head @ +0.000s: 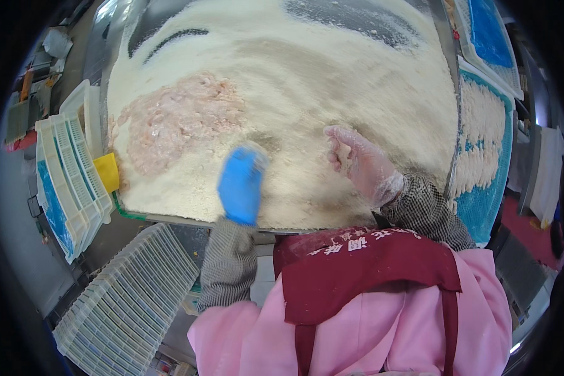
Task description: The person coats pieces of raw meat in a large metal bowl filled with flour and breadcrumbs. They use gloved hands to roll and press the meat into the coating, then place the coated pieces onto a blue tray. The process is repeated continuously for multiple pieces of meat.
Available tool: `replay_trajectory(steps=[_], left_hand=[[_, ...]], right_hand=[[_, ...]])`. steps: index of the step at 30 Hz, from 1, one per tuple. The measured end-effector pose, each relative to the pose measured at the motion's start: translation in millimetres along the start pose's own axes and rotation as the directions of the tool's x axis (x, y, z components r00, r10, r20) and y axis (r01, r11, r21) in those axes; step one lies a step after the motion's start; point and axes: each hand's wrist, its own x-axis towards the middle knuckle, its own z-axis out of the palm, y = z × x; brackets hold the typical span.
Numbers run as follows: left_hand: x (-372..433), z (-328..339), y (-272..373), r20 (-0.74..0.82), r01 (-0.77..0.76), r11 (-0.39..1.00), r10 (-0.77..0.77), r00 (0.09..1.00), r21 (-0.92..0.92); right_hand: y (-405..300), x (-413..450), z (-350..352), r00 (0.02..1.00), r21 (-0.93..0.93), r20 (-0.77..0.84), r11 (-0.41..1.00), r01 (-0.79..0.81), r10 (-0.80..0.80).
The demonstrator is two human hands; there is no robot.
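A metal-edged work table is spread with pale breading powder [286, 84], swept thin near its far edge. On the left of the powder lies a wet, pink heap of raw meat pieces [178, 120]. My left hand [242, 185], in a blue glove, is blurred over the powder just right of the heap, its fingers curled; whether anything is inside it cannot be seen. My right hand [366, 162], in a thin clear glove dusted with powder, is at the right on the powder, fingers bent and a gap between thumb and fingers, with nothing visible in it.
At the right edge, a tray [507, 155] with a blue liner holds rows of coated strips [479, 136]; another blue-lined tray [491, 33] is beyond it. Plastic trays [75, 174] stand at the left beside a yellow object [107, 172]. A tall stack of crates [127, 301] is lower left.
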Motion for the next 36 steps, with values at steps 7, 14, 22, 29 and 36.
replay_trajectory(steps=[7,14,22,29,36], left_hand=[[-55.6,21.7,-11.1,-0.188,0.233,0.972,-0.221,0.957,0.044],[-34.3,61.2,21.6,0.266,-0.305,0.894,0.223,0.938,0.327],[-50.4,81.6,70.4,0.029,0.217,0.857,-0.230,0.973,-0.468],[-42.2,98.9,70.5,-0.179,-0.096,0.972,0.057,0.982,-0.217],[-42.1,91.7,82.6,0.001,0.238,0.835,-0.273,0.962,-0.496]], right_hand=[[7.2,-6.3,-21.6,1.000,-0.089,0.002,0.996,0.022,-0.022],[27.1,5.9,-29.8,0.999,-0.031,0.023,0.999,0.024,-0.024],[25.8,8.0,-13.4,0.993,0.269,0.116,0.963,-0.015,-0.017],[31.4,5.0,2.4,0.989,0.352,0.112,0.935,0.049,-0.095],[27.4,1.4,10.1,0.991,0.332,0.103,0.942,0.052,-0.091]])
